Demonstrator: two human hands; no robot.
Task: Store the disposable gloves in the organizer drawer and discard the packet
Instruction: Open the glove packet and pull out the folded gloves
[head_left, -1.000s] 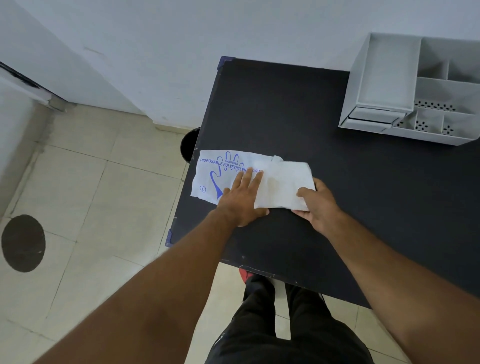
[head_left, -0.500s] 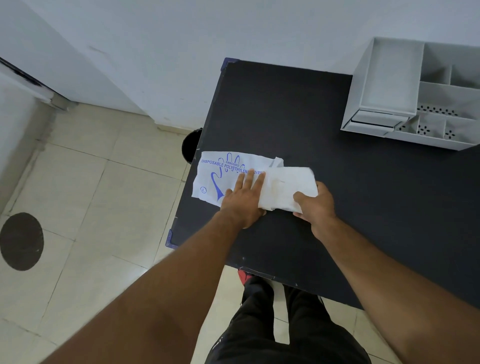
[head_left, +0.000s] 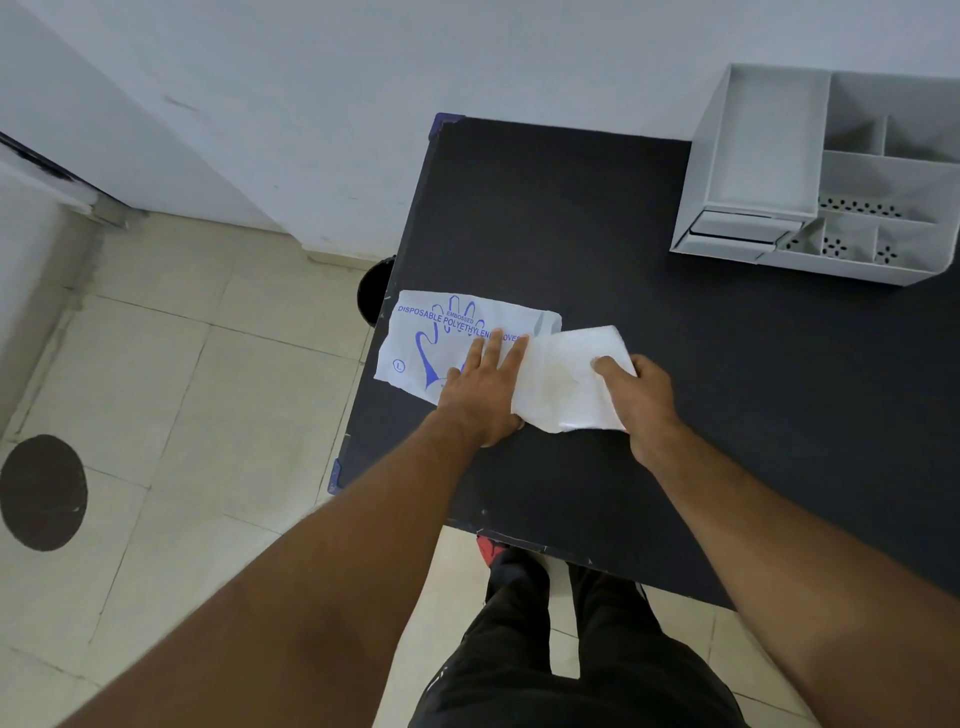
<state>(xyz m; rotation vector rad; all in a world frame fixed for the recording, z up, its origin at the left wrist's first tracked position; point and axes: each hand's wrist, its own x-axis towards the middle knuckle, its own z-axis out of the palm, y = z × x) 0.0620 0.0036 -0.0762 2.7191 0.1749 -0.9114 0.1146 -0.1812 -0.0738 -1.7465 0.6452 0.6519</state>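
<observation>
We pin the packet flat on the worktop with left hand, fingers spread; right hand pinches the gloves half out: thin, limp, slippery, grip whole stack. Organizer far right.

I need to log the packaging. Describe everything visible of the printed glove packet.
The flat white plastic glove packet with blue hand outline and lettering "DISPOSABLE POLYETHYLENE" lies on the black table at its left edge. The left hand presses it flat, while the right hand grips the white glove stack at its right end.
</observation>
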